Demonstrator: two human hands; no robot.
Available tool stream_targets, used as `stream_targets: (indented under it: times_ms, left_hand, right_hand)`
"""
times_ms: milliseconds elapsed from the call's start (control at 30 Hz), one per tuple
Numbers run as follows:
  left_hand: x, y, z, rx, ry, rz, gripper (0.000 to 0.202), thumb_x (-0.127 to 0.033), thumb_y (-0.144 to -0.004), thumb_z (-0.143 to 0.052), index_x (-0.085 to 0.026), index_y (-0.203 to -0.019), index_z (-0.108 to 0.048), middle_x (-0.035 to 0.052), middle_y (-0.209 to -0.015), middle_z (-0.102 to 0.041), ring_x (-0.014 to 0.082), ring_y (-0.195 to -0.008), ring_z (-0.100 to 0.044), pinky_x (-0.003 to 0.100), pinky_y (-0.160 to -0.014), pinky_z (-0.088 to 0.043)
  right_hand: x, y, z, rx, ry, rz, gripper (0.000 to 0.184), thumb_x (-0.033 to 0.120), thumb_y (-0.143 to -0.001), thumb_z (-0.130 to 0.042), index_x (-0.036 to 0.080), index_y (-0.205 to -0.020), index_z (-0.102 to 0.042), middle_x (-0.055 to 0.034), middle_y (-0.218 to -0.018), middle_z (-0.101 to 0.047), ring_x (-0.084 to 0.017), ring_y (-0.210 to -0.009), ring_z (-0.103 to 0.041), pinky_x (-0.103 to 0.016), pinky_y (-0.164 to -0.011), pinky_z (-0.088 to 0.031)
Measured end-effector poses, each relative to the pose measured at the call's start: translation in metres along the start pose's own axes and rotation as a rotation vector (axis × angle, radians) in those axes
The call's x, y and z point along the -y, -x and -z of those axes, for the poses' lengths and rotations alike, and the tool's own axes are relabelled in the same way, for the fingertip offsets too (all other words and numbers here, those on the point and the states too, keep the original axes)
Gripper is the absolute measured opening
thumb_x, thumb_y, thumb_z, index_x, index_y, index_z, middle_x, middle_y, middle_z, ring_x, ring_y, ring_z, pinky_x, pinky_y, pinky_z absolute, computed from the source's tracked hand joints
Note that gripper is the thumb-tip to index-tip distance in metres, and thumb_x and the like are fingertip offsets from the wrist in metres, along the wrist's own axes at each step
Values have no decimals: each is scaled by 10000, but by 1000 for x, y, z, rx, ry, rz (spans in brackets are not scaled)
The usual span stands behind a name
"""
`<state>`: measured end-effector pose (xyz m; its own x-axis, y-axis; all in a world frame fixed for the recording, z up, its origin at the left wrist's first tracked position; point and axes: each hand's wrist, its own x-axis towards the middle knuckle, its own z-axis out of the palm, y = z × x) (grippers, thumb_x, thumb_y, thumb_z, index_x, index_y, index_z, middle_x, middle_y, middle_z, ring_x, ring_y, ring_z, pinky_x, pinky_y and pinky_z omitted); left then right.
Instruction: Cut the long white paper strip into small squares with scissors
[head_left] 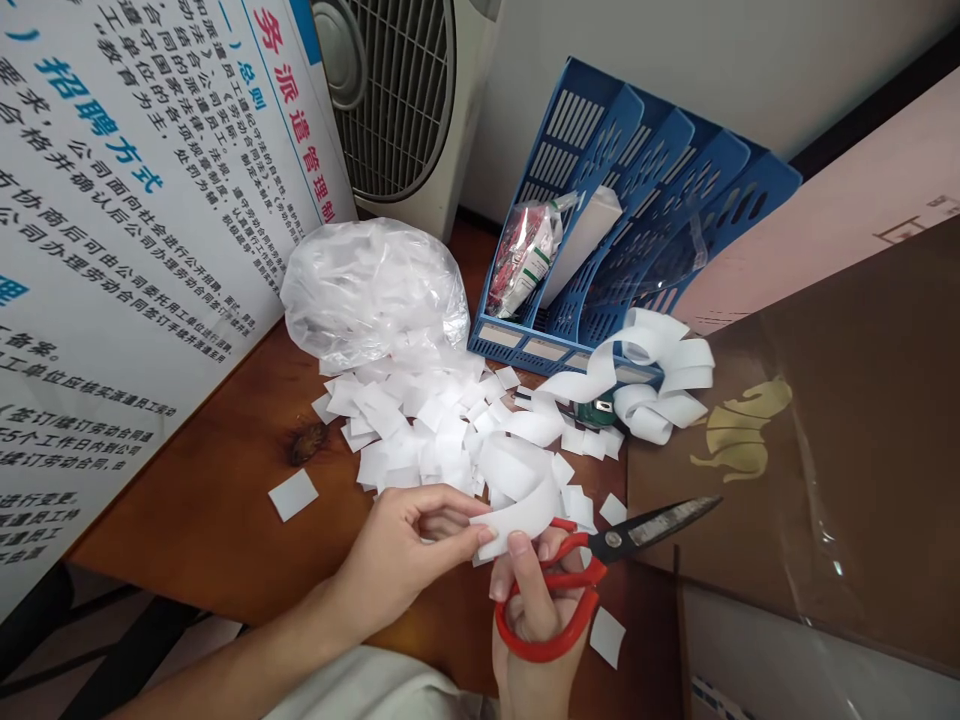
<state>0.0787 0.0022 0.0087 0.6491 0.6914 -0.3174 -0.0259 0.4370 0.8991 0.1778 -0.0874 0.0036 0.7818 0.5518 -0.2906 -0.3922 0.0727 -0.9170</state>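
Observation:
My left hand (409,555) pinches the near end of a white strip (529,512) between thumb and fingertips. The strip curls back over the pile and trails to the right in loose loops. My right hand (541,590) has its fingers through the red handles of a pair of scissors (611,542). Their dark blades lie together and point right, away from the strip. A right-hand fingertip also touches the strip's lower edge. Just beyond both hands lies a heap of small white cut pieces (420,430).
Behind the heap sits a clear plastic bag (375,285) of white pieces. A blue file rack (592,130) stands at the back, with a green object (598,410) before it. A printed board (150,250) borders the left, a brown box (847,480) the right. Loose pieces lie on the wooden table (217,520).

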Motion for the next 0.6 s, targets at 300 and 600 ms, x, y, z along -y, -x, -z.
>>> stream_targets:
  times_ms: [300,600]
  left_hand:
    - [4,-6,4,79,129,111,277,-302,-765,-859,-122,-968,-804,60,-794,-791,125,-643,-675,204,-633,-576]
    - [0,-6,5,66,89,158,296,-347,-745,-867,-118,-923,-808,65,-779,-787,136,-651,-676,211,-639,-588]
  right_hand:
    - [-3,-4,0,12,32,1,477,317,-762,-785,185,-804,-329,141,-475,-399,-13,-363,-420,-131,-463,-338]
    - [-4,-1,3,-3,94,40,471,335,-770,-787,189,-809,-340,127,-484,-453,-32,-366,-450,-131,-439,-325]
